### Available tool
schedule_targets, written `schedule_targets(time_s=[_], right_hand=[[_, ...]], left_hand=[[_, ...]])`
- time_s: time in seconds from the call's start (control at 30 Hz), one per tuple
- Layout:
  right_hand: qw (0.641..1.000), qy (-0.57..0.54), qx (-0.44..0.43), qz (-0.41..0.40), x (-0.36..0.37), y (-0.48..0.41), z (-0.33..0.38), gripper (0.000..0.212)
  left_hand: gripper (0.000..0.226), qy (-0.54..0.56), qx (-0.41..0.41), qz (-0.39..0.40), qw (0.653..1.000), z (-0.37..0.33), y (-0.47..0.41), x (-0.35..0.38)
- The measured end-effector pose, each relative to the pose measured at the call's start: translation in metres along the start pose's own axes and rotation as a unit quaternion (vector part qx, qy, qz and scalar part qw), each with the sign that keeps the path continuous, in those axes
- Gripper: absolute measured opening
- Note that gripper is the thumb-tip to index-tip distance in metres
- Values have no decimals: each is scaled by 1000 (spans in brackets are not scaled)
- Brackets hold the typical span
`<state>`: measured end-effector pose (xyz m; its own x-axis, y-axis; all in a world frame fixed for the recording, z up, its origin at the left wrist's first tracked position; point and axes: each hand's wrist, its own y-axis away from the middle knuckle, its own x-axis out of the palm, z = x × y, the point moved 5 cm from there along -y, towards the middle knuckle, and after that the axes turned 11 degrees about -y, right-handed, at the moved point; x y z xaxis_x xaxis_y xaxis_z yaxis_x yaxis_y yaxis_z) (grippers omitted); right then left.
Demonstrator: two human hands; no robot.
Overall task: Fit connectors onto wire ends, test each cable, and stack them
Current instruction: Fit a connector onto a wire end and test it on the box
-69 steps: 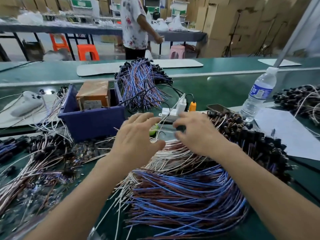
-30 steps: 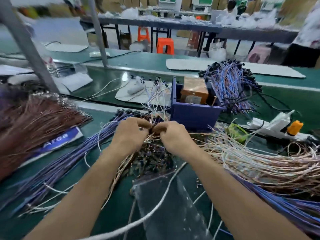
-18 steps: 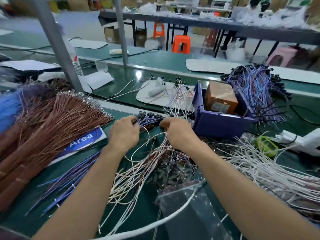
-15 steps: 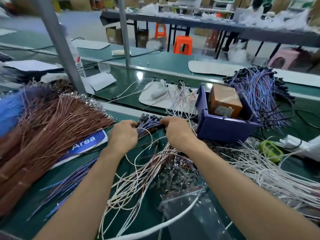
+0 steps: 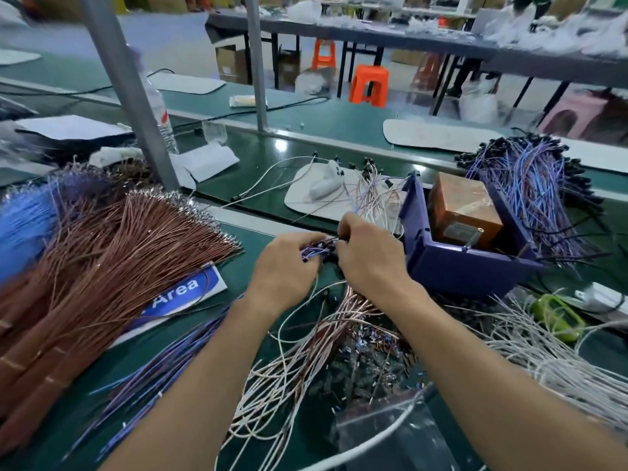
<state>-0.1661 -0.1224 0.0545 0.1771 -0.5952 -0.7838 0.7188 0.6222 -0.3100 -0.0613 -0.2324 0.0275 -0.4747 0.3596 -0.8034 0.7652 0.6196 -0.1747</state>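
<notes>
The blue-purple wire bundle (image 5: 314, 253) is held between the two grips, just above the bench (image 5: 265, 164); its length runs back under the left forearm toward the near edge. The left grip (image 5: 285, 270) is curled round the bundle; the right grip (image 5: 370, 256) is pinched on the bundle's end; the fingertips of both meet over it.

Directly below the grips lies a loose tangle of pink-white wires (image 5: 306, 338); below the right grip, a scatter of small connectors (image 5: 367, 365) and, nearer the camera, a clear plastic bag (image 5: 390, 436). Just right of the right grip stands a purple bin (image 5: 458, 270) holding a brown box (image 5: 462, 209); beyond the bin lies a heap of blue cables (image 5: 530, 185) with black ends. Left of the left grip a large fan of brown wires (image 5: 119, 253) partly covers a blue label (image 5: 183, 290) reading "Area". Beyond the grips lies a white pad (image 5: 299, 195).

The bench surface is dark green, with a glare spot beyond the grips; a pale raised strip crosses it from left to right. A grey post (image 5: 129, 86) rises left of the grips, with a water bottle (image 5: 159, 110) behind it.

The room beyond holds a long table (image 5: 373, 34), an orange stool (image 5: 370, 83) and a cardboard box (image 5: 231, 62) on the floor; the far background is blurred.
</notes>
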Motion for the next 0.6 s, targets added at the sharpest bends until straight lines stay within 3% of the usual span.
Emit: schedule_targets(time_s=[0.1, 0.17, 0.27, 0.37, 0.4, 0.5, 0.6], right_hand=[[982, -184, 9, -53, -42, 20, 3, 11], [943, -314, 39, -98, -72, 37, -3, 14], [812, -538, 133, -181, -108, 68, -35, 20], [618, -731, 220, -188, -115, 95, -60, 14], [568, -766, 240, -181, -113, 102, -64, 21], [510, -799, 274, -160, -110, 117, -71, 25], [443, -829, 283, -192, -120, 132, -92, 39]], left_hand=[[30, 192, -3, 47, 980, -21, 1, -1], [32, 293, 7, 80, 953, -32, 8, -9], [24, 336, 17, 105, 936, -45, 20, -24], [15, 329, 34, 119, 936, -64, 28, -25], [14, 317, 45, 131, 938, -73, 31, -20], [16, 245, 98, 171, 949, -106, 39, 4], [13, 172, 137, 232, 948, -126, 50, 33]])
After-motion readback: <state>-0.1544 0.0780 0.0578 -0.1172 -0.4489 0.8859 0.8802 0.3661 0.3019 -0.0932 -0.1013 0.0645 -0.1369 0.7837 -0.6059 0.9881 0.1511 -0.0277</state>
